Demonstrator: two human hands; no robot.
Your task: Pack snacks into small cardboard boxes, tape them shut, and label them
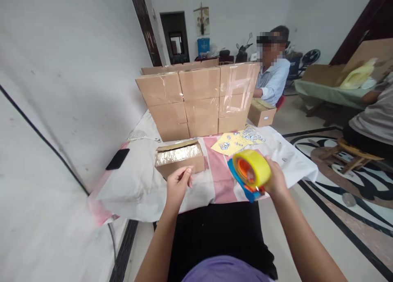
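A tape dispenser (240,181) with a blue body and a fat yellow roll of tape (259,167) is raised above the right part of the table, and my right hand (275,178) is closed around its far side. My left hand (179,183) is pinched at the near face of a small cardboard box (196,164). Whatever its fingers hold, if anything, is too small to make out. The box stands with its top open, showing a shiny silver-gold filling (179,153).
Stacked cardboard boxes (201,101) form a wall behind the small box. A yellow printed sheet (229,142) lies at right, a black phone (118,159) at left. Across the table sits a person (273,77) beside another box (262,113). A second person (374,114) sits far right.
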